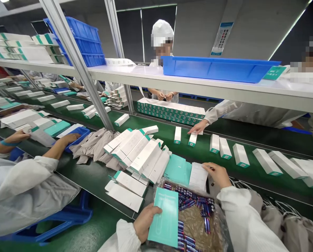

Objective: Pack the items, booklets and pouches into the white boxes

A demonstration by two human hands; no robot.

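Observation:
My left hand [146, 221] is closed on a teal user manual [164, 218], thumb across its front. The manual is held upright over a plastic-lined box [197, 229] of blue and red batteries [186, 203]. My right hand [220, 175] pinches the upper right edge of a white printed leaflet [197, 177] just beyond the battery box. Whether it holds one sheet or several, I cannot tell. Left of the leaflet lie teal manuals [178, 169]. Beside them is a pile of white cartons [139, 152] with teal ends, some with open flaps.
Grey cloth pouches [96, 145] lie left of the cartons; more pouches [290, 224] are at right. White boxes [241, 155] line the green conveyor [161, 138], where a co-worker's hand [198, 126] touches one. Another co-worker's hands [67, 140] work at left. A shelf [146, 78] with a blue tray [214, 70] spans above.

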